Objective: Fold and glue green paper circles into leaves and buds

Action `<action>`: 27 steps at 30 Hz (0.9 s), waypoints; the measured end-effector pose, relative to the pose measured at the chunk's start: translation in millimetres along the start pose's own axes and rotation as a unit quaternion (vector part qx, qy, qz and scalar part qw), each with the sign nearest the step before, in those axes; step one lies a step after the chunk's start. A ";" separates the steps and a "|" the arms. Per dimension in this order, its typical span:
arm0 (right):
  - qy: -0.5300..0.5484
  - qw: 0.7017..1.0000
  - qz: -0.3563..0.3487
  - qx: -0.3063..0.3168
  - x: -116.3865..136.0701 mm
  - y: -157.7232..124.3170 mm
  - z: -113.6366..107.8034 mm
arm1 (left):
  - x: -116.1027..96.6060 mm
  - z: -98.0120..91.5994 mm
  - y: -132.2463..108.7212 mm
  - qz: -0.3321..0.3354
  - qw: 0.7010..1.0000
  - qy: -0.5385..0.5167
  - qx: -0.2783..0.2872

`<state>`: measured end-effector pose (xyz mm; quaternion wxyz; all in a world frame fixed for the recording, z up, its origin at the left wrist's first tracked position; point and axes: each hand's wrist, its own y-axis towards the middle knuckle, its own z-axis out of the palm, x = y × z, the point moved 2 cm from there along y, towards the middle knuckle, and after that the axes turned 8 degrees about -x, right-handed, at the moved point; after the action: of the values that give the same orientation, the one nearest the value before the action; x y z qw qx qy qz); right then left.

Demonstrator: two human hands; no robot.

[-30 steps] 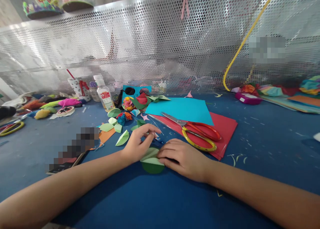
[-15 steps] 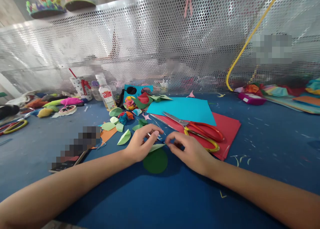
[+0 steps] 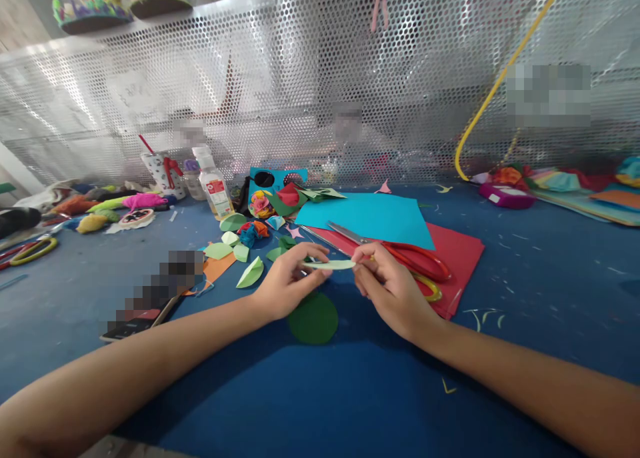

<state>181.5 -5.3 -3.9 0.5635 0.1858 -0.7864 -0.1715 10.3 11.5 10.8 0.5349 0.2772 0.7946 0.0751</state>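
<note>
Between my two hands is a pale green paper leaf (image 3: 336, 265), seen nearly edge-on above the table. My left hand (image 3: 286, 283) is closed around its left end, with the thumb below. The fingertips of my right hand (image 3: 383, 281) pinch its right tip. Beneath my left hand, a dark green paper circle (image 3: 314, 319) lies flat on the blue table. A light green folded paper leaf (image 3: 250, 273) rests just left of my left hand. Scissors (image 3: 417, 261) with red and yellow handles lie behind my right hand, partly hidden by it.
Blue paper (image 3: 367, 218) overlaps red sheets (image 3: 463, 248) beyond my hands. A glue bottle (image 3: 215, 186) and a patterned cup (image 3: 163, 171) stand at the back left. A phone (image 3: 145, 318) lies left of my left arm. A perforated metal panel (image 3: 300, 78) borders the table's far side.
The pale green leaf has come up off the dark green circle, and its right tip is now pinched in my right hand. My right hand has risen slightly and moved right.
</note>
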 end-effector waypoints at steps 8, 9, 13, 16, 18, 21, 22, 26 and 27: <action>0.068 0.994 0.047 0.065 -0.2 -0.5 2.7 | 2.6 -2.2 -1.0 0.060 0.996 -0.056 -0.024; 0.063 0.995 0.041 0.068 0.0 0.1 2.7 | 1.1 -2.9 -0.9 0.078 0.996 -0.042 -0.027; 0.040 0.997 0.020 0.067 -1.3 3.4 2.7 | -2.9 -2.5 -2.0 0.117 0.993 -0.009 -0.019; 0.033 0.998 0.008 0.052 -2.8 5.2 2.4 | -0.9 -0.1 -3.5 0.086 0.994 -0.059 -0.025; 0.041 0.999 0.000 0.030 -3.4 5.5 1.8 | 2.1 1.8 -3.4 0.044 0.995 -0.090 -0.024; 0.052 0.999 0.004 0.003 -4.5 5.0 1.1 | 5.6 3.4 -1.5 0.002 0.995 -0.096 -0.021; 0.055 0.998 0.006 -0.001 -4.8 4.6 1.0 | 6.4 3.5 -0.4 -0.006 0.995 -0.098 -0.022; 0.057 0.998 0.004 -0.014 -4.6 3.7 0.9 | 9.6 3.3 3.5 -0.038 0.992 -0.116 -0.023; 0.054 0.998 0.001 -0.020 -4.4 3.7 0.7 | 10.5 3.3 4.2 -0.045 0.992 -0.118 -0.023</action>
<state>181.7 0.2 -5.9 0.6091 0.1828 -0.7514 -0.1759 11.9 19.9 2.7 0.6341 0.2358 0.7355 0.0363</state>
